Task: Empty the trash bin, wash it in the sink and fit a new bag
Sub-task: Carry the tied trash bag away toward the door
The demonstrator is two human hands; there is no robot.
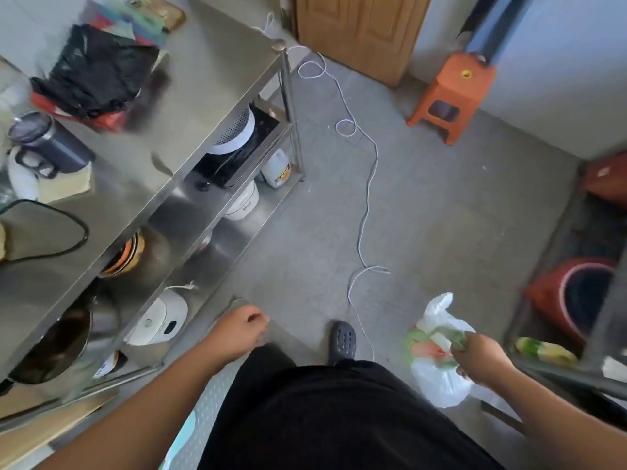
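My right hand [481, 359] grips the gathered neck of a white plastic trash bag [437, 378] with green and orange waste showing through; the bag hangs above the grey floor at lower right. My left hand [242, 329] hangs beside the steel rack with its fingers loosely curled and holds nothing. A red bin with a dark inside [576, 296] stands at the right edge, partly hidden by a frame. Black bags [98, 72] lie piled on the steel worktop [203, 72].
A white cord [368, 195] snakes across the floor from the rack to my foot [342, 340]. An orange stool [451, 96] stands by the wall near a wooden door [359, 32]. Rack shelves hold cookers, a jug and pots.
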